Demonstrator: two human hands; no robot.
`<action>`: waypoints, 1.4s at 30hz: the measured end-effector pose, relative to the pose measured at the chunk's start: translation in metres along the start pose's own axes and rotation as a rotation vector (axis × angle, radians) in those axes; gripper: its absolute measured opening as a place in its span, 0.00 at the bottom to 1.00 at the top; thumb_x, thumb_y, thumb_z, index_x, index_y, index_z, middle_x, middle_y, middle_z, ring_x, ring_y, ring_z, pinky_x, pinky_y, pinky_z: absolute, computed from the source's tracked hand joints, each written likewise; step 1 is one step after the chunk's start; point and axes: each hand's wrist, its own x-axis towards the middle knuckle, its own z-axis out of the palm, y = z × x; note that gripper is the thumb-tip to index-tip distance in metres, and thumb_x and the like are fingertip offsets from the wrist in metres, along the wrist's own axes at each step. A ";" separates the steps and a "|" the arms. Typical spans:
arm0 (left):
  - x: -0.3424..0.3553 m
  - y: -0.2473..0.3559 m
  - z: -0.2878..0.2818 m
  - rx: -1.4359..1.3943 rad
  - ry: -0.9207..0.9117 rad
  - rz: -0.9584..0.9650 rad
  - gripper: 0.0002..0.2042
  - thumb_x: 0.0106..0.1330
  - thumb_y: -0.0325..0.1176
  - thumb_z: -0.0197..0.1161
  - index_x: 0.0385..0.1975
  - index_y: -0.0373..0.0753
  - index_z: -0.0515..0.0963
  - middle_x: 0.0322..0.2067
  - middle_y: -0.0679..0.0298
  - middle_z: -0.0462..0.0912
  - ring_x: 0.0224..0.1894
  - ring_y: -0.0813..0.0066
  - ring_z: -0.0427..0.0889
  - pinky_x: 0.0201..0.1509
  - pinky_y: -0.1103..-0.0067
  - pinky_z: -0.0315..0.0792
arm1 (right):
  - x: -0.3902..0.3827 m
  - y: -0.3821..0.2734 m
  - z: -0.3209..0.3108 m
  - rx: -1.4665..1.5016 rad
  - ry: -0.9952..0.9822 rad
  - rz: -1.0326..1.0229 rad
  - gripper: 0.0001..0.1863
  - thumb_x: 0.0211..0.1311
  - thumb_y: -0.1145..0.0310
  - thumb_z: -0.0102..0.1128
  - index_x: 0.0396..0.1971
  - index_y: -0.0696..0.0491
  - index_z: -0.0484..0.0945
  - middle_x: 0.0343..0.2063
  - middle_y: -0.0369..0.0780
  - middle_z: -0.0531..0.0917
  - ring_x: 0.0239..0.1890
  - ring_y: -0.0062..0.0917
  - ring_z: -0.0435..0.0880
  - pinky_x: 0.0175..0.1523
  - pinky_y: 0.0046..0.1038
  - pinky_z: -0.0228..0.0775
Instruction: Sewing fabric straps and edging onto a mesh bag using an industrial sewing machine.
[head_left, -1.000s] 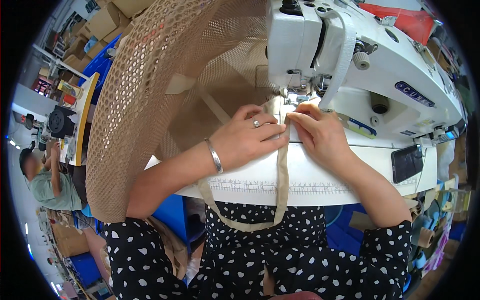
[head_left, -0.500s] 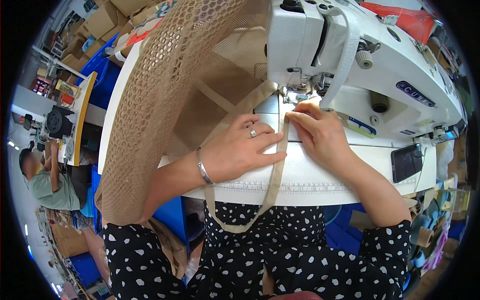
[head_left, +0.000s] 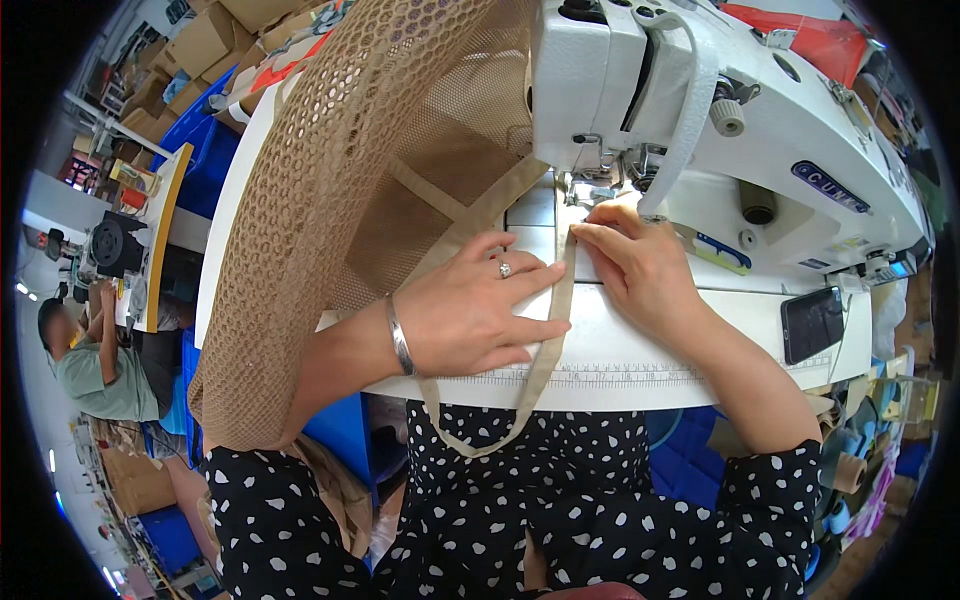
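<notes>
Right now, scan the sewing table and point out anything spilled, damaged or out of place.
Nothing looks spilled or damaged. Only the beige strap stands out mildly: its loose loop droops over the front edge of the white table instead of lying on it.

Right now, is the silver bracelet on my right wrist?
No, the silver bracelet circles the wrist of your left hand, whose fingers rest on the beige strap.

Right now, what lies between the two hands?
In the head view, a narrow beige strip runs between the left hand and the right hand, over the white tabletop.
</notes>
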 end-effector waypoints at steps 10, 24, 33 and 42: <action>0.001 0.012 -0.003 0.002 -0.041 -0.028 0.33 0.53 0.54 0.73 0.61 0.54 0.77 0.67 0.50 0.68 0.65 0.58 0.72 0.74 0.53 0.57 | 0.000 0.000 -0.001 -0.012 0.014 -0.018 0.12 0.61 0.77 0.64 0.44 0.52 0.85 0.43 0.39 0.83 0.37 0.36 0.86 0.41 0.35 0.77; 0.003 0.013 -0.004 0.018 -0.051 -0.031 0.31 0.54 0.54 0.73 0.58 0.51 0.79 0.63 0.51 0.73 0.64 0.60 0.73 0.75 0.52 0.57 | 0.001 0.000 -0.001 0.020 0.004 -0.002 0.12 0.61 0.78 0.63 0.44 0.53 0.85 0.42 0.42 0.83 0.37 0.37 0.87 0.43 0.35 0.78; 0.004 0.009 -0.004 0.023 -0.045 -0.027 0.28 0.53 0.51 0.73 0.56 0.52 0.81 0.62 0.54 0.74 0.64 0.61 0.73 0.76 0.52 0.56 | 0.000 -0.001 -0.003 0.007 0.005 -0.012 0.12 0.61 0.78 0.64 0.45 0.53 0.85 0.43 0.42 0.83 0.37 0.37 0.86 0.43 0.34 0.78; 0.010 0.003 -0.002 0.076 0.048 -0.034 0.21 0.51 0.43 0.73 0.47 0.51 0.85 0.57 0.62 0.79 0.61 0.66 0.75 0.75 0.52 0.57 | 0.000 0.000 -0.002 0.020 0.012 -0.020 0.12 0.61 0.78 0.64 0.44 0.54 0.86 0.42 0.41 0.83 0.37 0.37 0.86 0.42 0.34 0.77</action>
